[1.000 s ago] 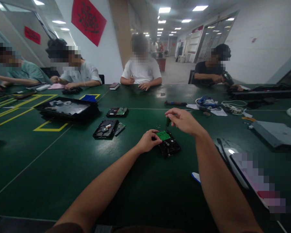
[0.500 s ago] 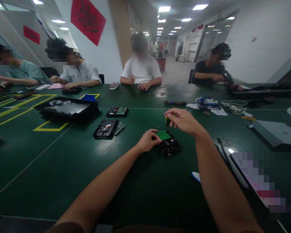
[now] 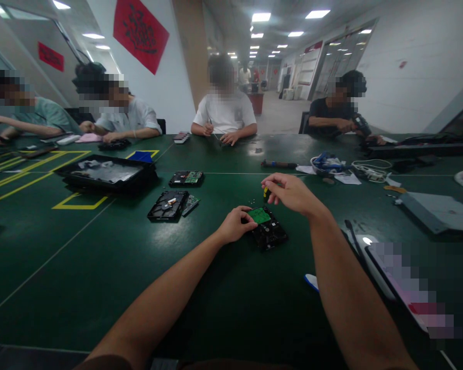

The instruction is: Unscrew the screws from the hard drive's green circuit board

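Note:
A black hard drive [image 3: 270,235] lies flat on the green table in front of me, a green circuit board [image 3: 260,216] showing on its far half. My left hand [image 3: 237,224] grips the drive's left edge, thumb near the board and fingers along the far side. Above the far right corner, my right hand [image 3: 287,192] is closed round a small yellow and black screwdriver [image 3: 266,193] held upright. Its tip points down at the board's edge; whether it touches a screw I cannot make out. Several tiny screws [image 3: 253,201] lie just beyond the drive.
Left of my hands are an opened hard drive [image 3: 167,206], a loose circuit board [image 3: 190,205] and another drive [image 3: 186,178]. A black tray [image 3: 108,172] stands farther left. A dark-handled tool [image 3: 280,164], cables [image 3: 327,162] and a metal case [image 3: 440,211] lie right. Co-workers sit opposite.
Both hands keep nearly the same place. The screwdriver has turned slightly in my right hand, with more of its yellow showing now.

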The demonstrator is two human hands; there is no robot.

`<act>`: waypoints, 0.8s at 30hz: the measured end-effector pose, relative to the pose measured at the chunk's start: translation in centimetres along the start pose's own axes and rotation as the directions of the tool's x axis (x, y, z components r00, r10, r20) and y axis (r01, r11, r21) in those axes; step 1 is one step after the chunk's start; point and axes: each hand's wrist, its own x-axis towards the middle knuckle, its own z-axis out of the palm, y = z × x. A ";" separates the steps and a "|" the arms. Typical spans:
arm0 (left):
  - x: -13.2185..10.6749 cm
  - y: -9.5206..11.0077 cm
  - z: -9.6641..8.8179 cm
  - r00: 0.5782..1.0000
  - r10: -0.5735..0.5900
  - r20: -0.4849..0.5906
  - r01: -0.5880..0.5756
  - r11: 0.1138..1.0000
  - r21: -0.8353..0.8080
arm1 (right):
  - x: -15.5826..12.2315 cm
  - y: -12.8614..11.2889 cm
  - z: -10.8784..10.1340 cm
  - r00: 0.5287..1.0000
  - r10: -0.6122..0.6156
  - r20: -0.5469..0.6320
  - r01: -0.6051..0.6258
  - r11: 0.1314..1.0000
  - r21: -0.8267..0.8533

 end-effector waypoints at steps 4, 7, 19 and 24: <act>-0.1 0.1 0.0 1.000 -0.007 0.004 0.007 1.000 -0.007 | 0.1 0.3 -0.3 0.999 -0.029 -0.030 0.026 0.995 -0.099; -0.1 0.2 -0.1 1.000 -0.021 0.008 0.021 1.000 -0.008 | 0.1 0.3 -0.3 0.999 -0.016 -0.040 0.010 0.992 -0.126; 0.1 0.1 -0.1 1.000 0.004 0.008 -0.004 1.000 0.012 | 0.1 0.1 0.1 0.999 -0.029 -0.026 0.027 0.998 -0.064; 0.0 0.0 -0.1 1.000 0.000 0.019 0.000 1.000 0.010 | 0.0 -0.3 -0.2 0.997 -0.008 -0.079 -0.004 0.990 -0.140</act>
